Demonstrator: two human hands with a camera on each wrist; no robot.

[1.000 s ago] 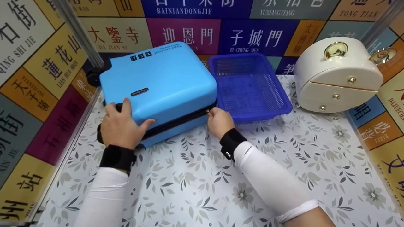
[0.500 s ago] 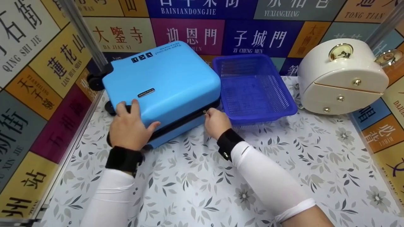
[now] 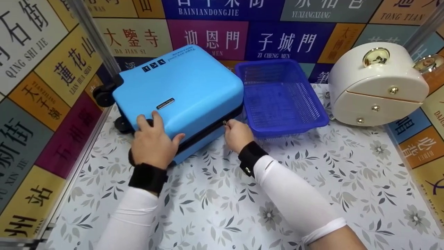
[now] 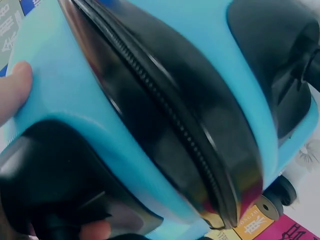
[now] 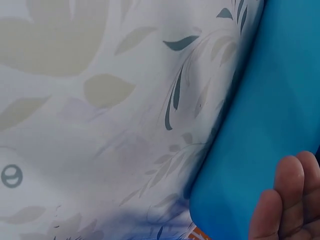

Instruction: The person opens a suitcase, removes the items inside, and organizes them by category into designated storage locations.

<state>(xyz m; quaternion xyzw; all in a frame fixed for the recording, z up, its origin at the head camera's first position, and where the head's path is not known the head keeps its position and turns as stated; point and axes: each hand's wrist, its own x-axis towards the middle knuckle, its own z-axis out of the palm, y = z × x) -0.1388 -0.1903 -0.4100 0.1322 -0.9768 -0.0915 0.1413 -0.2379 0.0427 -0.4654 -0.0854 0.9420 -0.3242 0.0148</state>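
Note:
A light blue hard-shell suitcase [image 3: 190, 86] lies flat on its side, its black zipper band facing me. My left hand [image 3: 154, 147] grips its near-left corner beside a wheel, thumb on the front side and fingers over the top. In the left wrist view the zipper [image 4: 160, 100] runs along the wheel end, between two black wheel housings, with my thumb [image 4: 17, 87] against the shell. At the suitcase's right part, my right hand [image 3: 239, 135] pinches a small metal zipper pull [image 3: 224, 122]. The right wrist view shows only some fingers [image 5: 290, 185] over the blue shell [image 5: 250, 140].
A purple-blue plastic basket [image 3: 288, 130] stands right against the suitcase's right end. Farther right is a cream rounded case [image 3: 374, 83] with drawers and gold knobs. The floral-patterned tabletop [image 3: 215, 208] is bounded by sign-printed walls [image 3: 208, 38].
The suitcase's wheel end has swung toward me and to the right, my left hand moving with it. My right hand has shifted slightly left along the zipper. The head view has turned a little.

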